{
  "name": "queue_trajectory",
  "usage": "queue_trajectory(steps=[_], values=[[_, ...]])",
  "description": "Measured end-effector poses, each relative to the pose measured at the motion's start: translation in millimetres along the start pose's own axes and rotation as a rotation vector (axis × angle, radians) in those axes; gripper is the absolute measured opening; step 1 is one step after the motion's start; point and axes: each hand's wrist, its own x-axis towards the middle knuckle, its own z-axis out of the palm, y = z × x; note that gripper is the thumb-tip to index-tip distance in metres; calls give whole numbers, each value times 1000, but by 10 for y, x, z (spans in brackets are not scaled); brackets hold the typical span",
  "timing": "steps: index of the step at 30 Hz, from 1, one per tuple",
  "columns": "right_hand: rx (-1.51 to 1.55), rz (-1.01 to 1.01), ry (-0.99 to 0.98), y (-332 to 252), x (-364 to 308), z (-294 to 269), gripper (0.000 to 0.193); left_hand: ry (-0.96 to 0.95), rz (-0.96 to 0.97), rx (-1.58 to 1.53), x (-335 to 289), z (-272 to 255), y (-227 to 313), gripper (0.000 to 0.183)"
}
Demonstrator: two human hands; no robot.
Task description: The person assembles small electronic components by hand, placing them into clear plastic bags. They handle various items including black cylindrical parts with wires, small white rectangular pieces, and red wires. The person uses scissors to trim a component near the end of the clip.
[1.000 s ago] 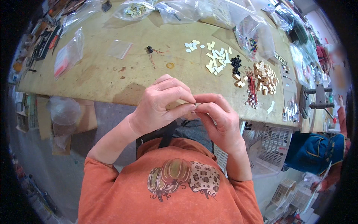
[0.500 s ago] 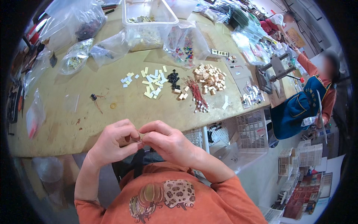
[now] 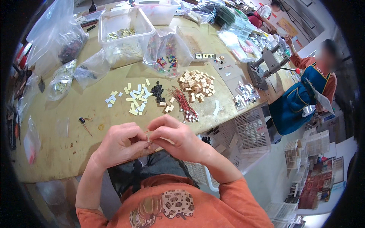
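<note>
Above the near edge of the bench [image 3: 57, 146], just in front of the person's body, the left hand [image 3: 126, 142] and the right hand [image 3: 175, 140] come together, almost touching at the fingertips. Both hands are closed in a pinch, and between them they grasp a thin reddish wire [image 3: 148, 131]; its rest is hidden behind the fingers, so I cannot tell its full shape. Beyond the hands lie, from left to right, yellowish and white flat pieces [image 3: 141, 96], small black parts [image 3: 157, 91], a bundle of red wires [image 3: 184, 103] with white ends, and a heap of pale wooden blocks [image 3: 197, 85]. To the left of these, a black part [image 3: 81, 120] with thin wires lies near a yellow ring [image 3: 101, 127]. Farther back stands a translucent box [image 3: 125, 37], beside a clear bag [image 3: 151, 57] which contains colourful small parts. At the right side stands a metal press [image 3: 272, 60], and near it is a co-worker in a blue apron [image 3: 292, 108]
</note>
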Motion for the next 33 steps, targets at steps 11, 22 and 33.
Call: queue_trajectory(steps=[11,22,33], values=[[-594,192,524,1790,685,-1621,24,230,238,45,763,91,-294,9],[-672,602,126,2316,1036,-1995,40,269,268,161,606,70,-412,13],[-753,973,-304,2812,1600,-2174,53,372,205,205,593,-64,-465,12]])
